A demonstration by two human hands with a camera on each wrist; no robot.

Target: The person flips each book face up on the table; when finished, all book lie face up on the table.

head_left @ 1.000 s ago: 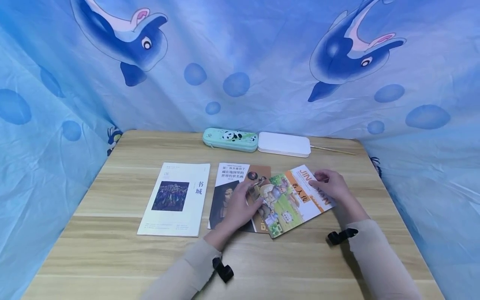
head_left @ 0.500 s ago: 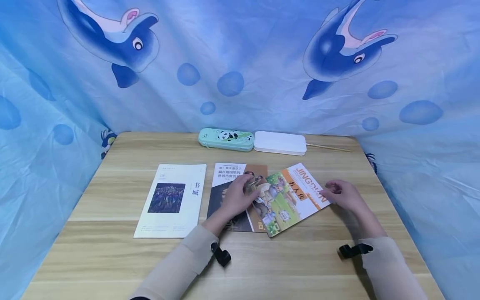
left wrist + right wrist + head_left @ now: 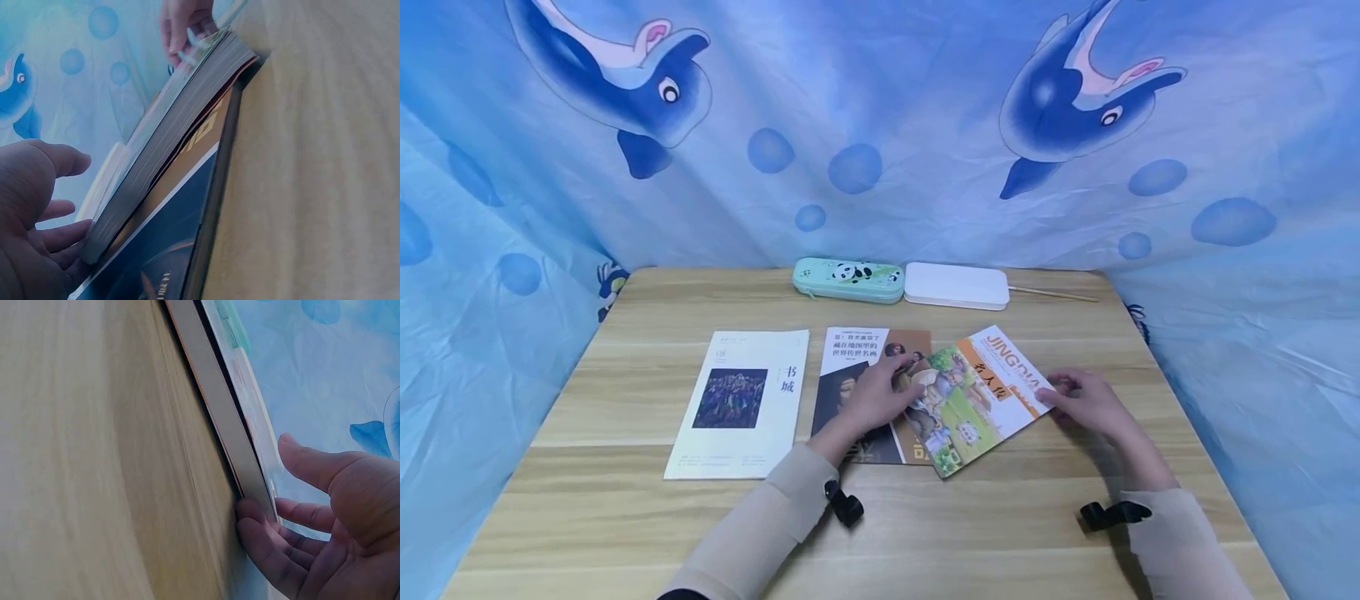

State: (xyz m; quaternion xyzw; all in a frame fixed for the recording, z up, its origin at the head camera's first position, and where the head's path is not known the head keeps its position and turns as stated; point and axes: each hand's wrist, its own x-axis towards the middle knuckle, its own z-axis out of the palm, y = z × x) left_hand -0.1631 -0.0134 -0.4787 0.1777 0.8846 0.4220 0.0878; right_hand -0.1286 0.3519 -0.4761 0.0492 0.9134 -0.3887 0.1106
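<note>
A thick illustrated children's book (image 3: 972, 400) lies slanted, its left part overlapping a brown-and-white art book (image 3: 846, 408). At its left edge is my left hand (image 3: 880, 393); in the left wrist view its fingers (image 3: 70, 236) touch the book's corner while the thumb stands apart from the cover. My right hand (image 3: 1086, 402) holds the right corner. Seen from the right wrist, bent fingertips (image 3: 251, 512) meet the lower edge there, with the thumb on the cover side. A white magazine (image 3: 737, 404) with a dark picture lies further left.
Along the back of the wooden table (image 3: 587, 533) sit a green panda pencil case (image 3: 848, 280) and a white flat case (image 3: 957, 285). A thin stick (image 3: 1052, 294) extends to the right of them. Behind hangs a blue dolphin-print cloth (image 3: 925, 100).
My right hand has moved from the book's far right edge down to its right corner. The book has turned slightly. My left hand stays near its left edge. The head view has shifted a little.
</note>
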